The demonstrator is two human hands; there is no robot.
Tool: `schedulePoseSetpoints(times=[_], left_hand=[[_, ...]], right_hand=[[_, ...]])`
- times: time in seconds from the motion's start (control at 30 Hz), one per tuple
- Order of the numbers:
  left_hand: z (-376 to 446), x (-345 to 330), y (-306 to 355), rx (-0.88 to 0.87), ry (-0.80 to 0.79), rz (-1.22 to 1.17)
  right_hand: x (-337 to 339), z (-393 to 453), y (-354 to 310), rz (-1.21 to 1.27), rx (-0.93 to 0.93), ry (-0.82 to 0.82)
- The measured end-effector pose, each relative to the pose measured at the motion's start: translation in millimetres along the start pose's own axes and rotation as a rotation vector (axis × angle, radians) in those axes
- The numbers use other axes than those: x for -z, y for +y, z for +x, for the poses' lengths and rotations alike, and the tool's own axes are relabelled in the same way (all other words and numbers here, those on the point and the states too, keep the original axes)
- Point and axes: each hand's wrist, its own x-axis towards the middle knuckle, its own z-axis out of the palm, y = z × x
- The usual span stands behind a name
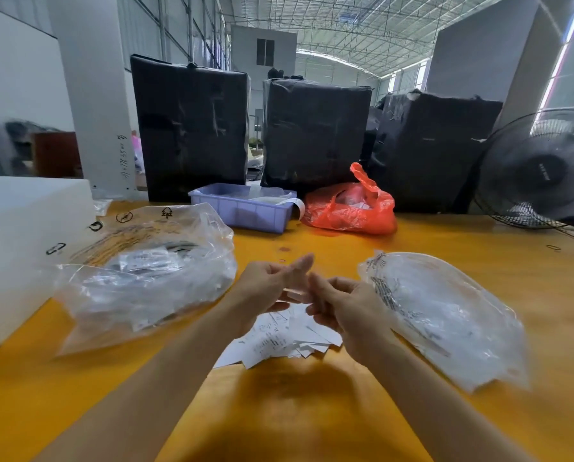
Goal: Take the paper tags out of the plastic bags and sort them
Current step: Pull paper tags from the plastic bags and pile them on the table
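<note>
Both hands meet above the middle of the table, fingers curled toward each other: the left hand [272, 281] and the right hand [339, 305] together pinch a small, thin, pale piece [295, 292] between their fingertips; motion blur hides whether it is a tag or a little bag. Directly beneath the hands, on the yellow tabletop [312, 411], lies a loose pile of white paper tags [279, 341] with dark print, overlapping, too many and too blurred to count. Two large clear plastic bags flank the hands. One full plastic bag [145, 271], printed with black symbols, sits just left of the left hand and holds more small packets. One flatter plastic bag [445, 315] lies just right of the right hand, touching the right forearm. Farther back stand one lilac plastic bin [245, 211] holding pale strips, and beside it one red carrier bag [349, 208]. One white block [19, 235] occupies the table's left edge. Behind the table stand three black-wrapped bales [192, 128], and one black fan [545, 171] stands at the far right.
</note>
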Motion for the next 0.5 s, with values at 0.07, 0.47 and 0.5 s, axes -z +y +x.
schedulePoseSetpoints(times=[0.07, 0.47, 0.5], left_hand=[[0.6, 1.8, -2.7, 0.006, 0.029, 0.035], [0.9, 8.3, -5.7, 0.047, 0.1, -0.083], [0.9, 8.5, -5.7, 0.045, 0.107, -0.089]], right_hand=[[-0.2, -0.2, 1.0, -0.002, -0.003, 0.01], [14.3, 13.7, -0.3, 0.316, -0.153, -0.004], [14.5, 14.2, 0.5, 0.315, -0.151, -0.014]])
